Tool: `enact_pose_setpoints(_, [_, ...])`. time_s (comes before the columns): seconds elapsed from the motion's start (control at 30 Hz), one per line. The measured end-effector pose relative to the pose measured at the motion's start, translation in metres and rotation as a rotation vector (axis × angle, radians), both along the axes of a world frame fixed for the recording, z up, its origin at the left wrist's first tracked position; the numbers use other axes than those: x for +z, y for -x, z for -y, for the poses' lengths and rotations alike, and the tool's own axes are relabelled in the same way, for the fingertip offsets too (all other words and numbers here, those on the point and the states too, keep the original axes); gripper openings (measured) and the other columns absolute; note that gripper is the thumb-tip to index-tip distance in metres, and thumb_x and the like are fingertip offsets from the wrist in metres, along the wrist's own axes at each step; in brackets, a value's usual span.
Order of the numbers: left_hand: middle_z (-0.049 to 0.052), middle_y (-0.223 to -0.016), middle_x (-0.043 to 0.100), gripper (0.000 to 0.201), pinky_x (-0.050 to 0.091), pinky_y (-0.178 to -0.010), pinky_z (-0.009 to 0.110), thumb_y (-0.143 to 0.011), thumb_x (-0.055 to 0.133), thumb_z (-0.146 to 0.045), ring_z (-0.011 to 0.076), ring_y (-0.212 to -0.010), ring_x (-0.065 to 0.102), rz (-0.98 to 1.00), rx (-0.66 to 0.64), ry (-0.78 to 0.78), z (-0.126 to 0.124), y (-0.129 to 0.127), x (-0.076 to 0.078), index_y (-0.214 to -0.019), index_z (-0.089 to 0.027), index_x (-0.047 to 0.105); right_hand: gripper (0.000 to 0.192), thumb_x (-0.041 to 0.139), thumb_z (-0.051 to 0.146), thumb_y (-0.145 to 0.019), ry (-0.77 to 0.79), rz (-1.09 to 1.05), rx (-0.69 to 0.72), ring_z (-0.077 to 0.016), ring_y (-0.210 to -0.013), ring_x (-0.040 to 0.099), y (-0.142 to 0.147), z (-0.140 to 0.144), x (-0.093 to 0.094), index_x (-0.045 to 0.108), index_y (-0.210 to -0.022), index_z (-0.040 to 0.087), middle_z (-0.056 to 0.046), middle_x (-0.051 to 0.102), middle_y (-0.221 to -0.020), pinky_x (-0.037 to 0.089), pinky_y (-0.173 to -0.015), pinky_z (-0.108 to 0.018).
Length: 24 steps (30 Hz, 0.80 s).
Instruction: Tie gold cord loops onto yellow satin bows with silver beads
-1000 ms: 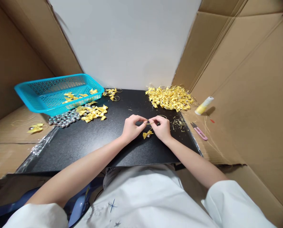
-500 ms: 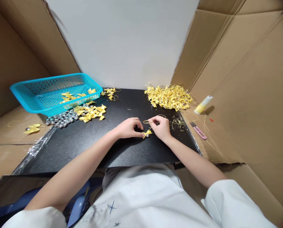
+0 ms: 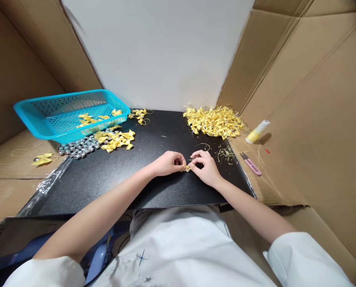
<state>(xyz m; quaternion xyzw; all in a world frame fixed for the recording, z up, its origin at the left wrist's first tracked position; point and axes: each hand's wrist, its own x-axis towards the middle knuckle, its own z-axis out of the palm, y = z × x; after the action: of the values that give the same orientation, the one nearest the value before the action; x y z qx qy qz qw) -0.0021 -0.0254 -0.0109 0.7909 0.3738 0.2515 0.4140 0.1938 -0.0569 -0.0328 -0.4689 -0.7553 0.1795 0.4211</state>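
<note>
A small yellow ribbon bow [image 3: 187,168] with a shiny silver bead is held low over the black tabletop, between both hands. My left hand [image 3: 170,163] pinches its left side between thumb and forefinger. At the bow's right side, my right hand [image 3: 207,169] has thumb and forefinger closed, the other fingers curled above. A short piece of thin gold cord shows by the right fingertips; most of it is hidden by the fingers. Behind the right hand a loose curved thread [image 3: 206,144] lies on the tabletop.
A turquoise basket [image 3: 40,133] with yellow bows stands back left, silver beads [image 3: 80,148] and loose bows [image 3: 116,140] before it. Back right is a heap of corded bows [image 3: 213,121]. Thread clippings [image 3: 225,153], pink-handled snips [image 3: 252,164] and a spool [image 3: 257,131] lie at right.
My right hand has come down from holding the cord loop above the bow to the bow's right side. The loop is now mostly out of sight, and the bow is more covered by fingers.
</note>
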Motion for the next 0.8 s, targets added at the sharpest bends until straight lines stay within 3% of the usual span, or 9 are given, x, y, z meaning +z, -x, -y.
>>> enact_pose_setpoints(0.13, [0.003,-0.066,0.071,0.016,0.049,-0.053,0.023,-0.075,0.068,-0.03,0.0137,-0.056,0.064,0.154,0.064,0.131,0.001,-0.005,-0.008,-0.072,-0.015,0.065,0.012,0.066,0.018,-0.076,-0.036,-0.057,-0.057,-0.0246,-0.1,0.06,0.001,0.001,-0.001,0.071,-0.066,0.022,-0.008,0.071,-0.105,0.048,-0.089,-0.043])
enact_pose_setpoints(0.4, [0.005,-0.067,0.072,0.029,0.056,-0.063,0.029,-0.07,0.076,-0.039,0.0153,-0.061,0.068,0.423,0.195,0.249,0.005,-0.018,-0.013,-0.08,-0.013,0.065,0.015,0.062,0.023,-0.081,-0.092,-0.16,-0.096,-0.0231,-0.093,0.068,0.001,0.002,0.001,0.069,-0.068,0.022,-0.008,0.075,-0.095,0.053,-0.086,-0.04])
enact_pose_setpoints(0.6, [0.009,-0.078,0.076,0.036,0.058,-0.067,0.031,-0.065,0.08,-0.04,0.0185,-0.069,0.071,0.471,0.229,0.299,0.008,-0.02,-0.011,-0.086,-0.012,0.071,0.016,0.061,0.022,-0.081,-0.142,-0.188,-0.112,-0.0213,-0.08,0.069,0.002,0.003,0.003,0.067,-0.066,0.021,-0.007,0.075,-0.084,0.055,-0.077,-0.037])
enact_pose_setpoints(0.8, [0.004,-0.067,0.073,0.036,0.056,-0.063,0.029,-0.057,0.084,-0.039,0.0149,-0.06,0.067,0.467,0.231,0.287,0.009,-0.022,-0.013,-0.075,-0.013,0.069,0.017,0.059,0.022,-0.081,-0.158,-0.191,-0.122,-0.0201,-0.077,0.07,0.004,0.004,0.002,0.067,-0.066,0.021,-0.007,0.074,-0.083,0.056,-0.074,-0.035])
